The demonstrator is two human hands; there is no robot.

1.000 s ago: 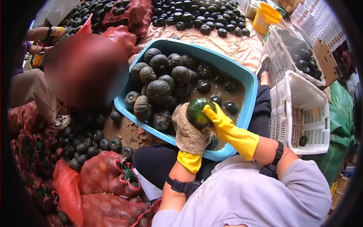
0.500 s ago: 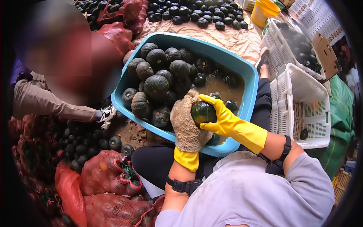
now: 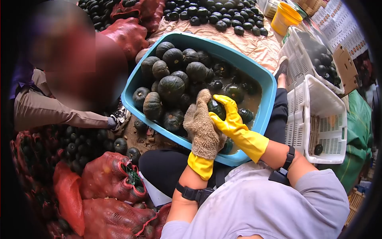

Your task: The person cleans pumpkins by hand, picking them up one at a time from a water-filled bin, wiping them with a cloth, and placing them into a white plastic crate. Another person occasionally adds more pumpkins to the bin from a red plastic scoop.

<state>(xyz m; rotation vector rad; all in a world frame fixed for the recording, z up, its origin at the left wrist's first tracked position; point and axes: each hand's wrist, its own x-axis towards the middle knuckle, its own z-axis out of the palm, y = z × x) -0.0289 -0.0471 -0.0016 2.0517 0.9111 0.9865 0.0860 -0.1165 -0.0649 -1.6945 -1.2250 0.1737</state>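
A small dark green pumpkin is held between my two hands over the near part of a blue tub. My right hand, in a yellow rubber glove, curls its fingers and thumb around the pumpkin's right side. On my left hand a fuzzy brown mitt covers a yellow glove and presses against the pumpkin's left side; its fingers are hidden inside. Many dry-looking pumpkins are heaped in the tub's left half. Wet pumpkins sit in murky brown water on the right.
White plastic crates stand at the right, one with a small pumpkin inside. Red mesh sacks lie at lower left. A person's leg is at left. Behind the tub, pumpkins cover a sheet beside a yellow bucket.
My hands have shifted slightly over the pumpkin, which has turned and is now more covered by the mitt and glove. The whole view has shifted a little.
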